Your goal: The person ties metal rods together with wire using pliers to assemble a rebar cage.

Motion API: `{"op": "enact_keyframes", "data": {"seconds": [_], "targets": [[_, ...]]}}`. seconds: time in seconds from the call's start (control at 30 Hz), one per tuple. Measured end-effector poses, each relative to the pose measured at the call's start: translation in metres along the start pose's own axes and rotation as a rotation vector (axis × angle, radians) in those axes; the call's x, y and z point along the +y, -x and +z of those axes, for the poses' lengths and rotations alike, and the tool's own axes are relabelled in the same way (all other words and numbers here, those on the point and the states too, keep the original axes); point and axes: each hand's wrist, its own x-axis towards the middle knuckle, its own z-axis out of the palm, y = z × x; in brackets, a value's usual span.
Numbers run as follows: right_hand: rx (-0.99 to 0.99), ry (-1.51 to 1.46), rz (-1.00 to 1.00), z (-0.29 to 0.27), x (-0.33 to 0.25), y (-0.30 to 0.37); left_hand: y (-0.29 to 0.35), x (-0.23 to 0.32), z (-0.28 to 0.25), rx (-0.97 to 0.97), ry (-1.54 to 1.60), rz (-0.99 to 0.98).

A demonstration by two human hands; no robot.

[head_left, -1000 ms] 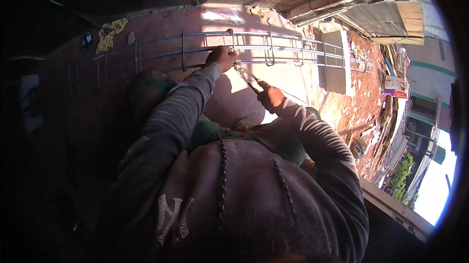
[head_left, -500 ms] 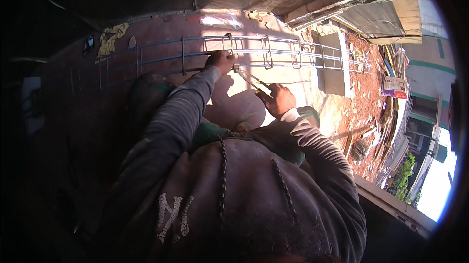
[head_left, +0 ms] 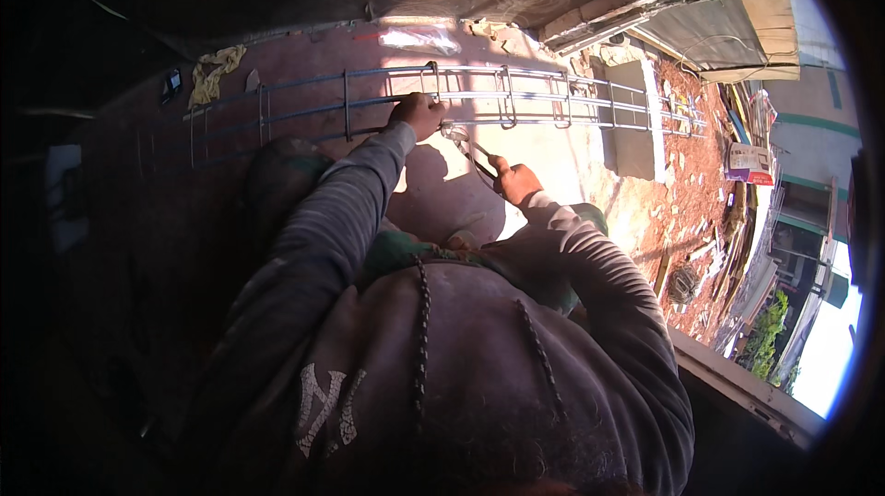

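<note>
A long cage of steel reinforcing bars [head_left: 535,96] with square stirrups [head_left: 347,105] lies crosswise in front of me. My left hand [head_left: 419,115] is closed round the near side of the cage, beside a stirrup. My right hand [head_left: 518,183] grips the handles of a pair of pincers [head_left: 471,145]. The head of the pincers sits just beside my left fingers, at the nearest bar. Whether the jaws have hold of a tie wire is too small to make out.
A grey concrete block [head_left: 633,121] stands under the right end of the cage. A yellow cloth [head_left: 214,74] and a phone-like dark object [head_left: 172,82] lie at the far left. Rubble, a cardboard box [head_left: 749,164] and a wire coil [head_left: 681,284] are on the right.
My right hand has moved slightly left and up, and the pincers have turned, their handles now closer together. My left hand stays at the same place on the cage.
</note>
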Motion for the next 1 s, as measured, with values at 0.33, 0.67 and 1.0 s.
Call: {"op": "enact_keyframes", "data": {"seconds": [0.33,0.67,1.0], "targets": [[-0.344,-0.389,0.049,0.002,-0.003,0.017,0.003,-0.002,-0.004,-0.014,-0.017,0.015],[-0.433,-0.498,-0.194,0.006,0.015,0.002,0.003,-0.003,-0.004,0.031,-0.059,0.055],[-0.924,-1.099,0.029,-0.001,0.000,0.029,0.000,-0.002,-0.002,0.019,-0.053,0.025]]}}
